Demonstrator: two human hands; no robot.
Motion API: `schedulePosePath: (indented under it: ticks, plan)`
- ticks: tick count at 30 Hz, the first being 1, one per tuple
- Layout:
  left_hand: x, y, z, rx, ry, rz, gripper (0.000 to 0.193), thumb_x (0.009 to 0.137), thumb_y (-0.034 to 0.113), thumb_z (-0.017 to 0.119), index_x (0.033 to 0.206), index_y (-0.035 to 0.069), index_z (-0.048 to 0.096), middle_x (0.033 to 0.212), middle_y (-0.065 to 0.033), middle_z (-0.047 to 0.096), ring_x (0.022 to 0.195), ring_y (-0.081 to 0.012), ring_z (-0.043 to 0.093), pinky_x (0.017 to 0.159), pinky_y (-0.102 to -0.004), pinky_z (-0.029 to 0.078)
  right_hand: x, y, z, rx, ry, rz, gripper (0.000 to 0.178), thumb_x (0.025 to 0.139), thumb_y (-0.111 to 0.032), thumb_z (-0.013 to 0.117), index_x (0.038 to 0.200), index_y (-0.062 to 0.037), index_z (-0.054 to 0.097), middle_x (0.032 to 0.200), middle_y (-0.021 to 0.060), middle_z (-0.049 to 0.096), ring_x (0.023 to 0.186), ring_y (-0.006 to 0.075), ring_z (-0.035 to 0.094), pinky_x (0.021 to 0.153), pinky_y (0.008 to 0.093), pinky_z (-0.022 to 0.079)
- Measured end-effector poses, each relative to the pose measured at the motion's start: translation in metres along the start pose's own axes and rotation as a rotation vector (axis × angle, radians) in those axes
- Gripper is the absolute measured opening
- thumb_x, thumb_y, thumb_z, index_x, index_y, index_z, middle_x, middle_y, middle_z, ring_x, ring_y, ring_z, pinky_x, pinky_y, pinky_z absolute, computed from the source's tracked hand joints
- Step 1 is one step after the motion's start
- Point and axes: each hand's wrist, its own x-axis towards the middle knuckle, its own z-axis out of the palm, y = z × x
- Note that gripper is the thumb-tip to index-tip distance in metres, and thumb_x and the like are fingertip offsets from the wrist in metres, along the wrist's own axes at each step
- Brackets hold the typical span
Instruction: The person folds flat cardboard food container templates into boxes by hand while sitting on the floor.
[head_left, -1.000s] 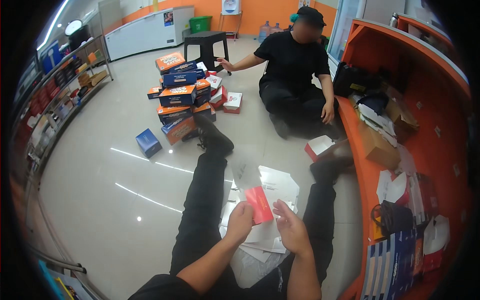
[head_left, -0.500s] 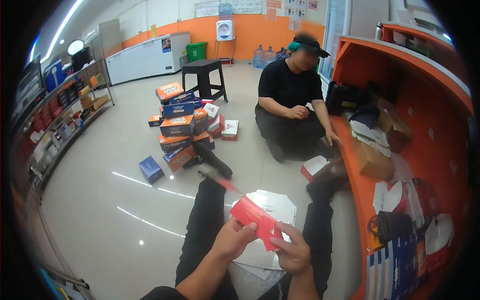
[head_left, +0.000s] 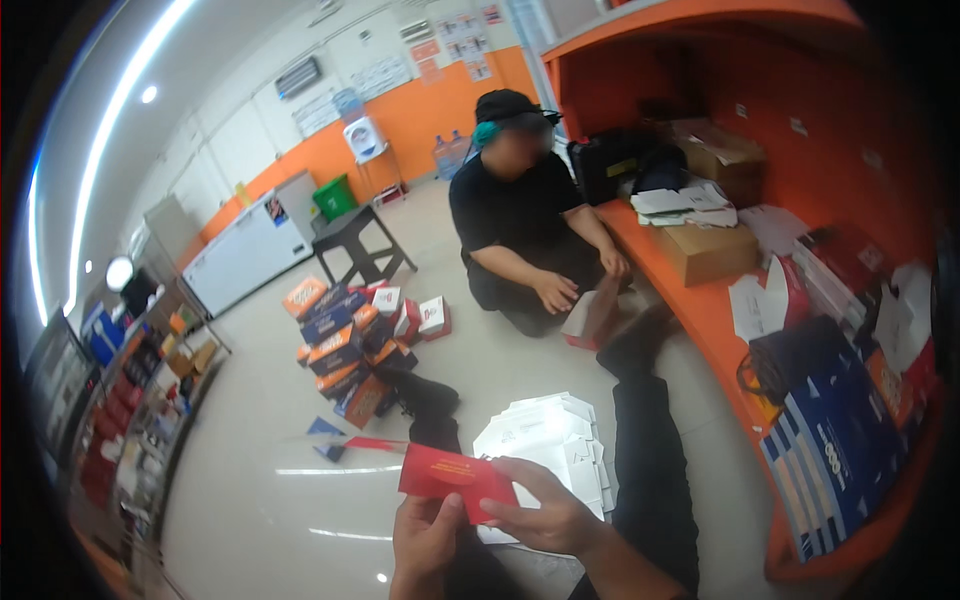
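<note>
Both my hands grip a red, partly folded cardboard box (head_left: 445, 472) with a thin flap sticking out to the left. My left hand (head_left: 427, 535) pinches its lower edge, thumb on the red face. At its right end, my right hand (head_left: 545, 508) has thumb and fingers closed on the card. Between my outstretched legs, under the box, lies a stack of flat white cartons (head_left: 550, 435). Across from me a person in black (head_left: 515, 210) sits on the floor, hands near a red-and-white box (head_left: 592, 318).
Orange and blue boxes (head_left: 335, 350) are piled by my left foot, with a black stool (head_left: 358, 240) behind. To the right runs an orange shelf (head_left: 690, 320) holding a brown box (head_left: 705, 250) and blue striped cartons (head_left: 825, 460). A metal rack (head_left: 165, 440) stands left.
The view has tilted and swung right. The red box has turned more level in my hands. The other person's hands have moved to the red-and-white box.
</note>
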Motion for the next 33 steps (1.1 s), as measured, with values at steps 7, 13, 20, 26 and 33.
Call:
schedulePosePath:
  ticks: [7,13,20,26,33]
  plan:
    - [-0.013,0.019,0.006,0.249,0.071,0.166,0.029,0.099,0.0,0.062,0.127,-0.007,0.058,0.117,-0.0171,0.07,0.107,-0.025,0.069,0.096,-0.0358,0.055,-0.007,-0.016,0.01,0.039,0.125,-0.066,0.048,0.083,-0.012,0.083,0.13,-0.0161,0.071,0.15,0.0229,0.047,0.134,0.041,0.05,0.11,0.048,0.044]
    - [-0.035,0.029,0.002,0.521,-0.003,-0.028,0.059,0.092,0.023,0.073,0.141,0.002,0.049,0.14,-0.0166,0.053,0.128,-0.0307,0.053,0.109,-0.0433,0.042,-0.005,-0.022,0.008,0.01,0.173,-0.057,0.045,0.085,-0.014,0.082,0.129,-0.0138,0.071,0.149,0.0241,0.047,0.134,0.0397,0.05,0.11,0.0478,0.044]
    - [-0.045,0.006,-0.016,0.558,-0.037,0.15,0.041,0.097,0.015,0.071,0.13,-0.005,0.059,0.119,-0.0141,0.07,0.108,-0.0231,0.068,0.098,-0.0365,0.052,-0.003,-0.005,0.008,0.561,-0.072,0.423,0.064,0.093,-0.034,0.076,0.146,-0.0051,0.054,0.149,0.0193,0.049,0.129,0.0278,0.056,0.106,0.0398,0.047]
    - [-0.075,0.028,-0.022,1.289,-0.972,0.1,0.086,0.069,0.038,0.092,0.141,0.008,0.058,0.141,-0.0209,0.058,0.128,-0.0418,0.056,0.108,-0.0491,0.045,-0.043,0.081,0.036,0.841,-0.14,1.023,0.053,0.102,-0.034,0.064,0.143,-0.002,0.056,0.114,0.008,0.072,0.114,0.0167,0.063,0.097,0.0313,0.052]
    - [-0.106,0.003,-0.061,1.184,-0.325,-0.125,0.011,0.092,0.018,0.074,0.1,0.01,0.077,0.092,-0.0145,0.074,0.089,-0.0331,0.071,0.076,-0.0408,0.056,-0.076,0.098,0.099,0.018,-0.23,0.368,0.052,0.104,-0.041,0.055,0.145,-0.0093,0.05,0.144,0.0205,0.051,0.137,0.0333,0.047,0.116,0.0434,0.035]
